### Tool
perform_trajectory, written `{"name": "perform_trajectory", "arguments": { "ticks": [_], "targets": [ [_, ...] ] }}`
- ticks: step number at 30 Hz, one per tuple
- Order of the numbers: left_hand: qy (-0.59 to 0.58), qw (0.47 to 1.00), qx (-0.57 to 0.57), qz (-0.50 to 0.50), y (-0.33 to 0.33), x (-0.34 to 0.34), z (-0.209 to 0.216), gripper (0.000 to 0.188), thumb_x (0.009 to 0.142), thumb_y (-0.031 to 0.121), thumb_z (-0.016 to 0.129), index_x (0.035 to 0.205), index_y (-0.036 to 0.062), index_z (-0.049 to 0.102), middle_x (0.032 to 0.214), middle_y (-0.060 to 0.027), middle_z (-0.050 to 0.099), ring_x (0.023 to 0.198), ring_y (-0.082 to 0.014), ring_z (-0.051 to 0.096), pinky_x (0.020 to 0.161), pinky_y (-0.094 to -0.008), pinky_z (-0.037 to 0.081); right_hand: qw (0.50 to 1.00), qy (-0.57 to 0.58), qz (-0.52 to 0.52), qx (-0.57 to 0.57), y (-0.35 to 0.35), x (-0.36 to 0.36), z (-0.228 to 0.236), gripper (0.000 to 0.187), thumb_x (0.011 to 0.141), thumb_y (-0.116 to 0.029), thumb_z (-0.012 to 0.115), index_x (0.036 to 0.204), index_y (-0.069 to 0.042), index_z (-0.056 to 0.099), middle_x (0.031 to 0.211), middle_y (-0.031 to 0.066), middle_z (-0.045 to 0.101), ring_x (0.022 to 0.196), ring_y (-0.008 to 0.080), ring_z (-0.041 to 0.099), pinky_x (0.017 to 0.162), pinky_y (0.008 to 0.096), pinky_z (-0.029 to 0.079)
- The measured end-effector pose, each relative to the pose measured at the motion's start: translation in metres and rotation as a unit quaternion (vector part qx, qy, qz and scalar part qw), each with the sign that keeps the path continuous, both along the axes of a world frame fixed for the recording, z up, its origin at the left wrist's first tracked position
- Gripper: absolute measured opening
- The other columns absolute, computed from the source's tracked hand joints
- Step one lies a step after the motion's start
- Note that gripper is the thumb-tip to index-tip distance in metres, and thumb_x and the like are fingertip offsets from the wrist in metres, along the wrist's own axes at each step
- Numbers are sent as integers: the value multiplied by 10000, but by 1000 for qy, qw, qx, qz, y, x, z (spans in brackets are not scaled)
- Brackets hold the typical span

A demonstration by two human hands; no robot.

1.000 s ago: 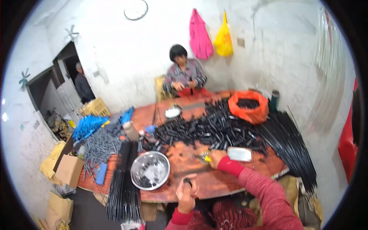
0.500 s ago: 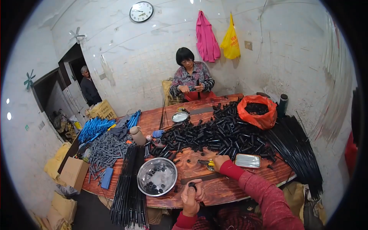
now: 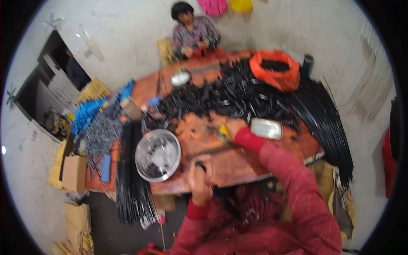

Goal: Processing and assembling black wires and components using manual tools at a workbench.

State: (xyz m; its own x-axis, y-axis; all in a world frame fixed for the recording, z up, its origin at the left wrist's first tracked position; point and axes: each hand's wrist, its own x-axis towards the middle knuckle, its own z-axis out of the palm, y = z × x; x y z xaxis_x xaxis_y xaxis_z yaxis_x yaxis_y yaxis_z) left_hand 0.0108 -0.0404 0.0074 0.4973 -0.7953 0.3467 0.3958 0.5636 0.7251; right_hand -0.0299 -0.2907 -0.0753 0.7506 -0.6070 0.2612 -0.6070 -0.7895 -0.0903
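Observation:
My left hand (image 3: 199, 178) is raised over the near table edge, fingers closed around a small black piece (image 3: 200, 166). My right hand (image 3: 233, 128) reaches forward onto the reddish table (image 3: 238, 163), resting beside a small yellow item (image 3: 222, 131) at the edge of a big heap of short black pieces (image 3: 229, 100); what it holds is blurred. A thin dark rod (image 3: 208, 151) lies on the table between my hands. A shiny metal bowl (image 3: 157, 155) with a few black pieces sits left of my left hand.
A flat silvery tin (image 3: 266, 128) lies right of my right hand. Long black rods (image 3: 327, 123) hang off the right side, more black rods (image 3: 131, 178) off the left. An orange bag (image 3: 275, 70) stands far right. Another person (image 3: 193, 32) sits opposite. Cardboard boxes (image 3: 72, 174) stand left.
The view has tilted down and nearer to the table. My left hand stays raised with the black piece; my right hand remains by the heap.

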Motion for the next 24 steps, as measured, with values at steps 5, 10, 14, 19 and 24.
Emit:
{"name": "perform_trajectory", "arguments": {
  "ticks": [5, 10, 14, 19, 24],
  "targets": [
    [26, 999, -3, -21, 0, 2, -4, 450, 975, 379, 502, 1200, -10, 489, 590, 44, 316, 472, -45, 271, 432, -219, 223, 985, -141, 34, 89, 0, -13, 7, 286, 735, -246, 649, 972, -85, 652, 850, 180, 677, 787, 360, 661, 688, 475, 522],
    [17, 999, 8, -27, -7, 2, -2, 458, 988, 378, 477, 1198, -29, 483, 613, 40, 322, 491, -36, 262, 446, -206, 216, 985, -116, -29, 121, -7, -18, 25, 203, 841, -239, 603, 922, -54, 631, 797, 146, 676, 760, 310, 666, 653, 423, 511],
    [9, 1000, 20, -17, -12, 0, -3, 429, 997, 369, 458, 1166, -23, 494, 622, 38, 331, 494, -35, 263, 450, -200, 218, 728, -275, 66, 624, 9, -43, 50, 182, 904, -265, 574, 897, -83, 566, 717, 4, 547, 577, 90, 503, 550, 259, 441],
    [5, 997, 55, -53, -10, -8, 3, 386, 1001, 361, 452, 1126, -2, 499, 658, 43, 342, 538, -33, 284, 477, -202, 233, 572, -303, 220, 730, 62, -83, 88, 269, 930, -359, 573, 929, -101, 497, 730, -33, 465, 535, 30, 368, 525, 203, 370],
    [-43, 994, 72, -63, -6, -23, 14, 242, 974, 225, 525, 1095, 17, 504, 711, 47, 425, 572, -28, 324, 502, -196, 265, 651, -304, 266, 642, 99, -95, 121, 302, 949, -357, 556, 883, -62, 539, 690, -14, 502, 533, 42, 423, 504, 204, 366]
  ]
}}
